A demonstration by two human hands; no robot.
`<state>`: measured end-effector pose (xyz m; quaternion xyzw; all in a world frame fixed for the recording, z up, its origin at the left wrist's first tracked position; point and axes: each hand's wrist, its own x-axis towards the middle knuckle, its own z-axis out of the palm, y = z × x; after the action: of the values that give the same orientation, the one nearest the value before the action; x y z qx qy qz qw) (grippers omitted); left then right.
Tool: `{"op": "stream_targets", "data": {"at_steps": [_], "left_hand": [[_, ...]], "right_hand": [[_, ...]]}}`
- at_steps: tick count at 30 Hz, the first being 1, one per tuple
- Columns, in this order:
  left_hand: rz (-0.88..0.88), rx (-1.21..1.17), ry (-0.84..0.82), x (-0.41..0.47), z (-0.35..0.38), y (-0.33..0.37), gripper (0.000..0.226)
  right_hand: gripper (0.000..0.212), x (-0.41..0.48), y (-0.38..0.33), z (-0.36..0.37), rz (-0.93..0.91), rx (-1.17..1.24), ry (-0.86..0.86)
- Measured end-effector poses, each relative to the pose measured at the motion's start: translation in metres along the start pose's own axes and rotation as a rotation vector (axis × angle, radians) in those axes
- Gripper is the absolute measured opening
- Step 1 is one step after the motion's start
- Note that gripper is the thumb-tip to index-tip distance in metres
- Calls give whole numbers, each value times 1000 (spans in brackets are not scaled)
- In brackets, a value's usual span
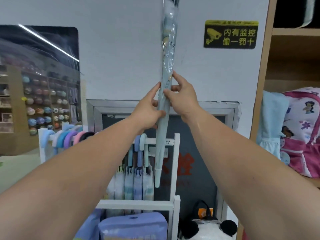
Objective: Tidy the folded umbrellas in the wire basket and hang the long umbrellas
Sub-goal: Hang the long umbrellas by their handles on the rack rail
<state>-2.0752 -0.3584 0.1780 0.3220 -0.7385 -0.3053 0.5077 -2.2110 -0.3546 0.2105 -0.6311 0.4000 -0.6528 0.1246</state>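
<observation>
Both hands grip long pale-blue umbrella (163, 104) mid-shaft, near upright: left hand (149, 111) lower, right hand (181, 97) higher. Tip below grip, before white rack (176, 170).

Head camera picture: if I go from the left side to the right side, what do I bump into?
Shelves of round colourful things → row of curved umbrella handles → left hand → long umbrella in clear wrap → right hand → black and yellow camera sign → pink backpack.

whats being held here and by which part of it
An umbrella, upright in its clear sleeve. The left grip and right grip both hold its furled middle, the right slightly higher. Its top end runs out of view.
</observation>
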Motion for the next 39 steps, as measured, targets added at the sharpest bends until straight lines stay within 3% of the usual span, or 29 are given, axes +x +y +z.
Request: {"op": "stream_targets", "data": {"at_steps": [10, 15, 23, 39], "left_hand": [[178, 9, 104, 47, -23, 2, 80], [240, -57, 133, 71, -25, 14, 76], [252, -88, 156, 101, -27, 14, 69], [376, -78, 296, 152, -34, 24, 63]], "right_hand": [[80, 37, -14, 7, 54, 14, -84], [72, 65, -21, 7, -43, 2, -16], [65, 86, 4, 18, -36, 17, -30], [63, 140, 1, 24, -209, 1, 31]]}}
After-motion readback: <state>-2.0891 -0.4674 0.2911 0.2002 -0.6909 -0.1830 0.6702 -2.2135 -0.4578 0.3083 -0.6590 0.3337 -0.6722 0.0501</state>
